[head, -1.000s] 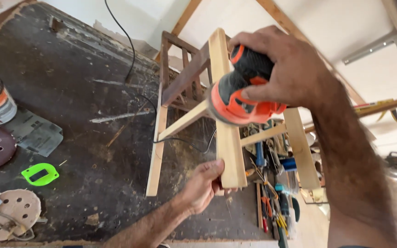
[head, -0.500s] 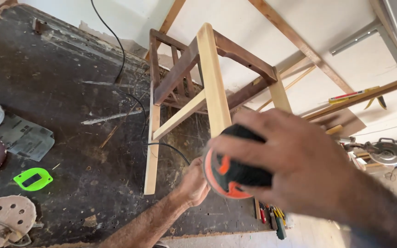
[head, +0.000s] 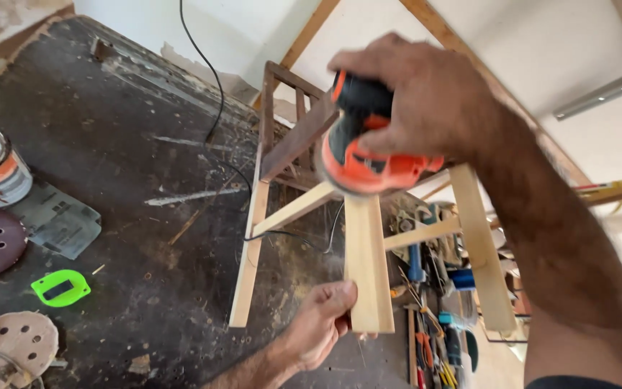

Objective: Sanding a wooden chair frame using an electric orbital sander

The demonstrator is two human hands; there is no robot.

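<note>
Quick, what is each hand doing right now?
Left hand: closed on the end of the pale wooden leg.
Right hand: closed over the orange sander, pressing it on that leg.

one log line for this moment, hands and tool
right hand: grips orange sander on wooden frame | left hand: steadies frame leg end | surface: dark workbench

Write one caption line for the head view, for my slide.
Right hand presses an orange sander on a wooden stool leg; left hand grips it.
</note>
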